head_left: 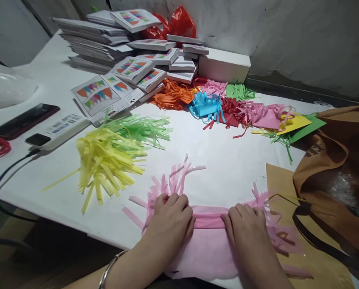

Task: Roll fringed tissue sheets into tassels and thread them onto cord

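Observation:
Pink fringed tissue paper [202, 255] lies on the white table at the near edge, its middle folded over into a flat band. My left hand [172, 218] presses on the left end of that band with its fingers curled round it. On the right end, my right hand [247, 222] grips in the same way, thumb toward the middle. Cut strips stick out past both hands. Beyond my left hand rests a yellow fringed tissue bundle [107, 160], with a green fringed tissue bundle [143, 130] behind it.
Flat printed packs [131, 68] pile up at the back beside a white box [224, 64]. Several coloured tassel bundles [205, 105] line the rear. A phone [24, 120] and a cabled white device [59, 130] sit left. A brown bag [321, 160] stands at right.

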{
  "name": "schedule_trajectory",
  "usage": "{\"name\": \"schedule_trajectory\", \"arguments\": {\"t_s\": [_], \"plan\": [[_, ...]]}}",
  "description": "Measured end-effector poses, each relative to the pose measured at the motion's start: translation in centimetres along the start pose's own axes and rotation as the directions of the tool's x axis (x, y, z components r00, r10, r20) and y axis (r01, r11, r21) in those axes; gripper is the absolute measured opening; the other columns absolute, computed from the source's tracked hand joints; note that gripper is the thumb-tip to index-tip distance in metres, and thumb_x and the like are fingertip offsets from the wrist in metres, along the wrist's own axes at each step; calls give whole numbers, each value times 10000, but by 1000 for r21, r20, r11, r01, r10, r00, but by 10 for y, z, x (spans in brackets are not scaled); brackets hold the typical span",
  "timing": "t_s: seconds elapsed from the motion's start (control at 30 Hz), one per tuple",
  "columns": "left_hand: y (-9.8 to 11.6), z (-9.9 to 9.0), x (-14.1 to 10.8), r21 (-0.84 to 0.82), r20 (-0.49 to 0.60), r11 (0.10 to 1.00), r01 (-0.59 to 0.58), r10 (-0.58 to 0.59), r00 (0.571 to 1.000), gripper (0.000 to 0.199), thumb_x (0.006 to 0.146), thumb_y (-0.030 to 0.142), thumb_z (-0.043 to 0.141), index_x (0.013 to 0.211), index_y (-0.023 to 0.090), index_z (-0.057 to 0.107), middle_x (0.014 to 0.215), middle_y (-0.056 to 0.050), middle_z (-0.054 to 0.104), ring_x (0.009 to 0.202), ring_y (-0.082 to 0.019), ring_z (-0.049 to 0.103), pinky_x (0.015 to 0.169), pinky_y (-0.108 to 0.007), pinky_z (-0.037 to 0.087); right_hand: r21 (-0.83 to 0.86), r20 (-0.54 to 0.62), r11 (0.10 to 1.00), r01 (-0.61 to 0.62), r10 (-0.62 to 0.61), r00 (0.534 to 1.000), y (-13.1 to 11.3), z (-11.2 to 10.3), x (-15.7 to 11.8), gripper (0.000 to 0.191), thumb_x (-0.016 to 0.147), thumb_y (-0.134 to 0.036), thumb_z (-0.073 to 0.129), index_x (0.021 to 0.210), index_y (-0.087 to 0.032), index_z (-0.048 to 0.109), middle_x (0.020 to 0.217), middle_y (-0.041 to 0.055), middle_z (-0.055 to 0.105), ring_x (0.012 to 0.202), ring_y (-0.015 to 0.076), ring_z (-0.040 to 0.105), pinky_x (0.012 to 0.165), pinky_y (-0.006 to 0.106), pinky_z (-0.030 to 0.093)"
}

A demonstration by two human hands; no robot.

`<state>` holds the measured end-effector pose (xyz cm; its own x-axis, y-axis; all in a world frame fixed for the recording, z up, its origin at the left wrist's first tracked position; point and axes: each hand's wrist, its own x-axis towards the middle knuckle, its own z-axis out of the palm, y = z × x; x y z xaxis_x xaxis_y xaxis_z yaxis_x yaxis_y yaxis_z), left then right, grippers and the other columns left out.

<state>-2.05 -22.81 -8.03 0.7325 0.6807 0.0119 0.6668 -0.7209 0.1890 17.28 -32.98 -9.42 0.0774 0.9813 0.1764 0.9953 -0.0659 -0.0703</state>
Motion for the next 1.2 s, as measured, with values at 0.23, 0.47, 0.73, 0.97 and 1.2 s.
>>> {"name": "schedule_trajectory", "arguments": {"t_s": [0.23, 0.47, 0.73, 0.97, 1.2], "plan": [[-1, 4, 1, 5, -4, 1000, -17, 17, 1000, 154, 880, 179, 639, 738, 200, 693, 840, -45, 665, 842, -260, 563, 815, -462, 369, 273, -258, 912, 306, -237, 937, -12, -8, 0, 162, 971, -91, 478, 980, -173, 618, 940, 65, 642, 940, 221, 549, 962, 444, 350], [-6, 8, -7, -86, -101, 993, -87, 78, 992, 138, 870, 163, 661, 738, 202, 653, 837, -26, 645, 825, -238, 544, 840, -452, 356, 348, -222, 918, 190, -116, 968, -10, -3, -1, 261, 979, -204, 563, 1228, -133, 597, 1065, 95, 642, 999, 230, 548, 975, 426, 336], [-7, 16, -10, -104, -187, 986, -131, 110, 976, 102, 881, 93, 621, 837, 184, 610, 877, -33, 625, 840, -233, 520, 862, -443, 334, 342, -252, 878, 334, -257, 933, -8, 3, 0, 218, 1039, -196, 448, 992, -206, 661, 989, 29, 695, 1026, 201, 571, 1060, 455, 257], [-8, 15, -12, -156, -233, 937, -314, 273, 933, 86, 881, 187, 701, 867, 202, 617, 913, -7, 644, 898, -231, 495, 993, -505, 262, 235, -299, 891, 388, -314, 901, -13, 9, -4, 225, 1014, -115, 442, 946, -149, 653, 869, 42, 678, 963, 203, 574, 1034, 440, 281], [-13, 19, -10, -205, -262, 884, -421, 365, 893, 106, 962, 153, 563, 877, 180, 622, 933, -28, 643, 906, -216, 496, 1010, -500, 266, 211, -247, 878, 430, -377, 893, -18, 7, -3, 306, 1024, -107, 353, 972, -129, 654, 841, 56, 642, 863, 193, 530, 972, 422, 319]]}}
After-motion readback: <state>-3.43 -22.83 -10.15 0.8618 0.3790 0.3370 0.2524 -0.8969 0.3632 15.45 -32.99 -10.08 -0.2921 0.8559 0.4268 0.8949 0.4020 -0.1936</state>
